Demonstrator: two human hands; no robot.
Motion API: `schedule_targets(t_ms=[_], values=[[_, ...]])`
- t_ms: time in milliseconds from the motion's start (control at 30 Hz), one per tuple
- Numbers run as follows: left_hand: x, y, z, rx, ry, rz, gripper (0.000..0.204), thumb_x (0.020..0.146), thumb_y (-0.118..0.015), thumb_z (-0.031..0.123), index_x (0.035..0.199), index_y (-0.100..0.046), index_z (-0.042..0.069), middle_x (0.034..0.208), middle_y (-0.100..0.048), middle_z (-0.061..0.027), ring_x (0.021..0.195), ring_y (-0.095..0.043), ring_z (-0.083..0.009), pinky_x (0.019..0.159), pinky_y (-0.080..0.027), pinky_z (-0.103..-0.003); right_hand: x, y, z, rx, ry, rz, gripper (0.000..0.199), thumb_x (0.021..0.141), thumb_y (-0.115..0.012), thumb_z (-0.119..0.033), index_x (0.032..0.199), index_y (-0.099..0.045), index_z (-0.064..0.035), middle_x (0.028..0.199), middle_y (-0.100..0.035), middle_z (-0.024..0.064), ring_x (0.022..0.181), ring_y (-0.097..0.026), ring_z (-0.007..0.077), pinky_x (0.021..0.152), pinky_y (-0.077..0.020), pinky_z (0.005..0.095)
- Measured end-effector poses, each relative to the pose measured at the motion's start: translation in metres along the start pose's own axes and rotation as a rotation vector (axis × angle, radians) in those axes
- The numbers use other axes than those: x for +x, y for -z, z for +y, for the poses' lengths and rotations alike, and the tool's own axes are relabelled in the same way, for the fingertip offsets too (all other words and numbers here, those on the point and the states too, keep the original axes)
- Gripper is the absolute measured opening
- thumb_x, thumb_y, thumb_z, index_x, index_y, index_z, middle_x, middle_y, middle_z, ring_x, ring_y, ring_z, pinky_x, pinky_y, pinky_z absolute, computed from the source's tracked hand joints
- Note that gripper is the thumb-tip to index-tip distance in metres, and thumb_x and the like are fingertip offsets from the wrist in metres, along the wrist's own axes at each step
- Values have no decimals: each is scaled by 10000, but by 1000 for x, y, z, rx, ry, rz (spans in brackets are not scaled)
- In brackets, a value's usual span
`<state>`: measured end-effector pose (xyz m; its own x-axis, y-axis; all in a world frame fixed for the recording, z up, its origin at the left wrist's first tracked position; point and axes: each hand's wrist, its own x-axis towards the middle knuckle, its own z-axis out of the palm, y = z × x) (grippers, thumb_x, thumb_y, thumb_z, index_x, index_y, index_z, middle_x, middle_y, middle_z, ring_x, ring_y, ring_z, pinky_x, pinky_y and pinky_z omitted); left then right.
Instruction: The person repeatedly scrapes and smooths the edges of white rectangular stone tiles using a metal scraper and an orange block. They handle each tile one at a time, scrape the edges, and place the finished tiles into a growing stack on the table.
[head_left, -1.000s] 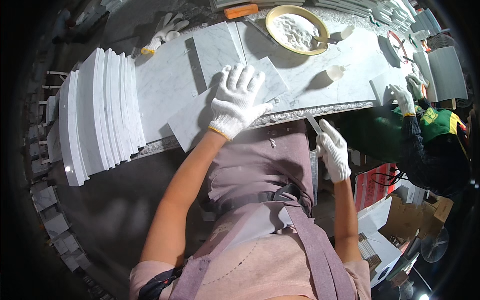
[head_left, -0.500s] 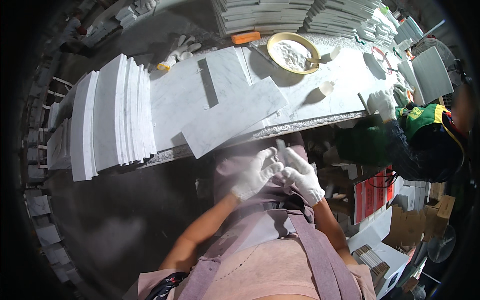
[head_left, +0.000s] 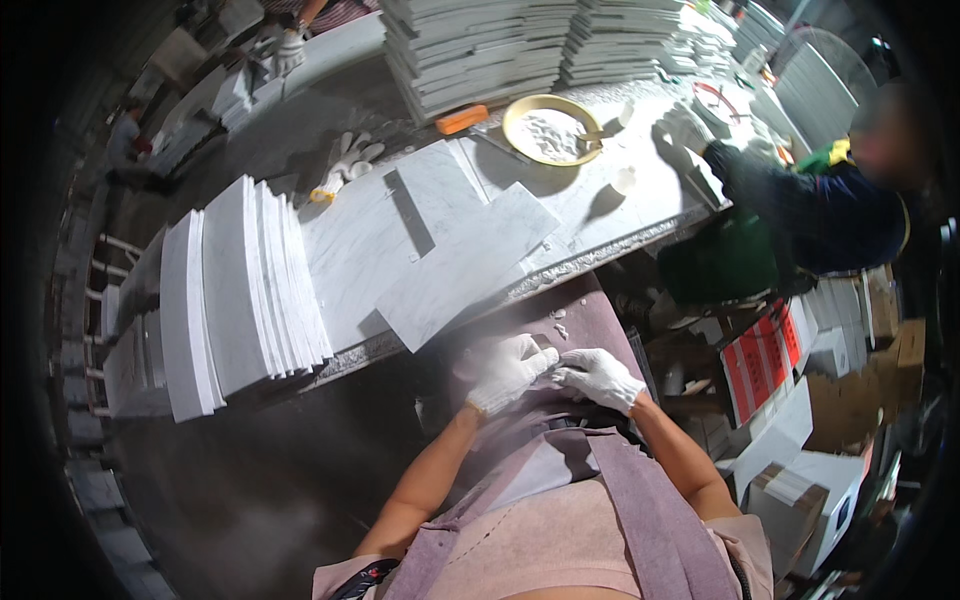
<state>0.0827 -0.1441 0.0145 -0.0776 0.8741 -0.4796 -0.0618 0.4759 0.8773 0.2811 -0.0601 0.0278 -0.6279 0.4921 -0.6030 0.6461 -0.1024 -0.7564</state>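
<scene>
My left hand [head_left: 505, 370] and my right hand [head_left: 602, 380], both in white knit gloves, meet over my lap with their fingertips close together. The fingers of both are curled and pinched; whatever is between them is too small or hidden to name. Small white scraps [head_left: 559, 328] lie on the mauve apron [head_left: 600, 310] just beyond my hands. Nearest on the bench is a grey-veined white marble slab [head_left: 470, 265], lying askew over another slab [head_left: 440, 185] and jutting past the front edge.
Upright marble slabs [head_left: 235, 280] lean in a row at left. Behind stand tall slab stacks [head_left: 480, 50], an orange block [head_left: 462, 120], a yellow bowl of white powder [head_left: 515, 120] and a small white cup [head_left: 624, 180]. Spare gloves [head_left: 350, 160] lie at back left. A co-worker [head_left: 820, 210] works at right.
My hands have drawn together, and the blurred thin piece above my right fingers no longer shows. White scraps now show on the apron. My view has shifted; the co-worker's arm reaches farther over the bench.
</scene>
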Motion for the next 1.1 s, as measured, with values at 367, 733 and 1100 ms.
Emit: schedule_targets(t_ms=[367,733,1100], values=[[59,55,59,939,-881,355,387,939,-771,340,1235,-730,95,1202,-724,-149,1191,-641,-355,1065,-481,-479,-4,55,59,313,177,536,318,1108,-598,-294,1320,-636,-60,996,-743,97,759,-736,167,614,-593,298],[133,66,80,1407,-440,421,881,819,-751,673,1570,-542,262,1637,-417,-196,1529,-332,-392,1291,-193,-562,55,102,-14,57,129,412,580,1067,-551,-283,1632,-432,-223,1153,-746,171,953,-745,237,862,-578,362],[131,69,71,1404,-633,406,765,810,-784,615,1492,-634,303,1595,-468,-199,1487,-400,-410,1271,-271,-577,95,125,-51,-348,227,211,729,995,-544,-100,1672,-320,-246,1085,-725,191,877,-711,383,785,-568,462]])
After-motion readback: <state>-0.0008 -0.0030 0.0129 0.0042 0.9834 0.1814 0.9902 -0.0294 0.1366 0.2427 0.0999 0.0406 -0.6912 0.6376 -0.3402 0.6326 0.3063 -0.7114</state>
